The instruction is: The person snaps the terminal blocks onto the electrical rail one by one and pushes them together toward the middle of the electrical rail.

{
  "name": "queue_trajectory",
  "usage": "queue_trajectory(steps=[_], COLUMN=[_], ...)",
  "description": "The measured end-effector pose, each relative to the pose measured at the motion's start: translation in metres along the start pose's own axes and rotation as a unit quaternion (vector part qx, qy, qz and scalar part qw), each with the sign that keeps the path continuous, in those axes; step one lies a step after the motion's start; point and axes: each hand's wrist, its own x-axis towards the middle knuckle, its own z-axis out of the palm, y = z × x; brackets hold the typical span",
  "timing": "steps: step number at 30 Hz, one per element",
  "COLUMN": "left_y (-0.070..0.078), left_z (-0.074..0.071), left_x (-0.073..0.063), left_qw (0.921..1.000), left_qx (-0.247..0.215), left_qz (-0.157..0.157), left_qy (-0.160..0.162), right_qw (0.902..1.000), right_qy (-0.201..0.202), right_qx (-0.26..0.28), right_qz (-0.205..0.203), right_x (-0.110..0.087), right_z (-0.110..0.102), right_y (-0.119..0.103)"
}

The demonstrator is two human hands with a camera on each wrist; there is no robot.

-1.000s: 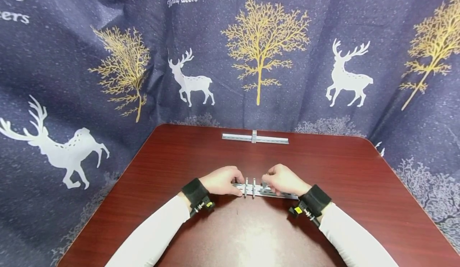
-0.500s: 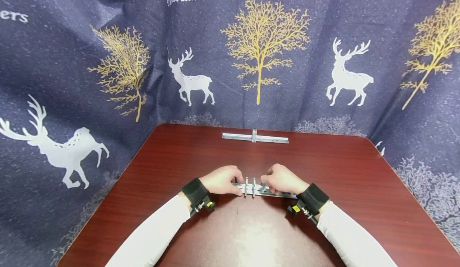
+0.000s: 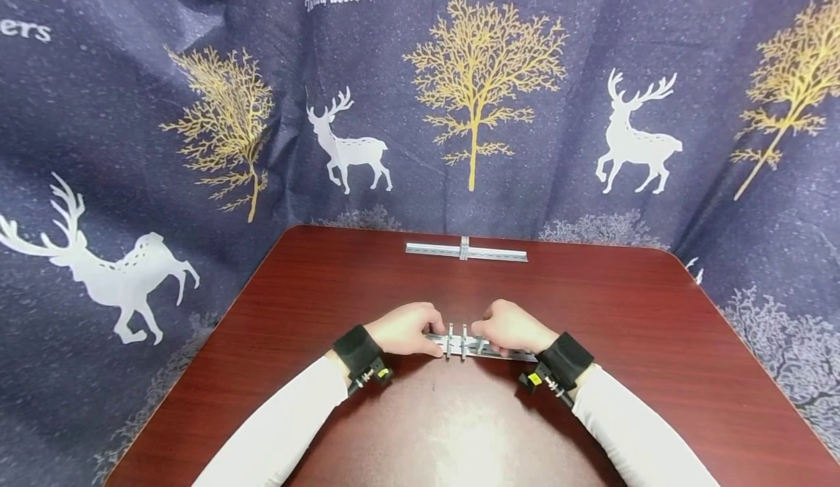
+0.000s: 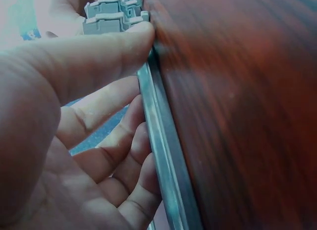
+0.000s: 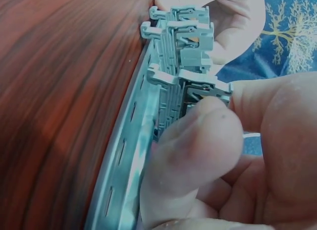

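A slotted metal DIN rail (image 5: pixel 121 155) lies across the table in front of me. My left hand (image 3: pixel 403 330) grips its left end between thumb and fingers, as the rail (image 4: pixel 166 141) in the left wrist view shows. Two slim grey terminal blocks (image 5: pixel 195 39) stand upright on the rail just right of that hand, a narrow gap between them. With thumb and finger, my right hand (image 3: pixel 520 328) pinches a third grey terminal block (image 5: pixel 171 88), which stands upright over the rail a little right of the pair. Bent right fingers partly hide its lower part.
A second rail (image 3: pixel 499 254) with grey blocks (image 3: pixel 464 248) at its middle lies near the far edge of the reddish-brown table (image 3: pixel 354 275). Behind the table hangs a dark blue curtain (image 3: pixel 420 152) printed with deer and trees.
My right hand has slid slightly left along the rail, bringing the pinched terminal block closer to the other two. My left hand has stayed in place.
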Motion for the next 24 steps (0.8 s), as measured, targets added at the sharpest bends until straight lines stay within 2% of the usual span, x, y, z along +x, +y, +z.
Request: queue_trajectory(steps=[10, 24], left_y=[0.000, 0.004], left_z=[0.001, -0.001], left_x=[-0.001, -0.002], left_qw=[0.9999, 1.0000], left_qx=[0.010, 0.005], left_qz=[-0.004, -0.007], left_qy=[0.005, 0.005], right_qw=[0.9999, 0.9999], right_qy=[-0.016, -0.008], right_qx=[0.002, -0.014], right_qz=[0.001, 0.007], right_x=[-0.007, -0.010], right_z=[-0.001, 0.001], right_y=[-0.012, -0.014])
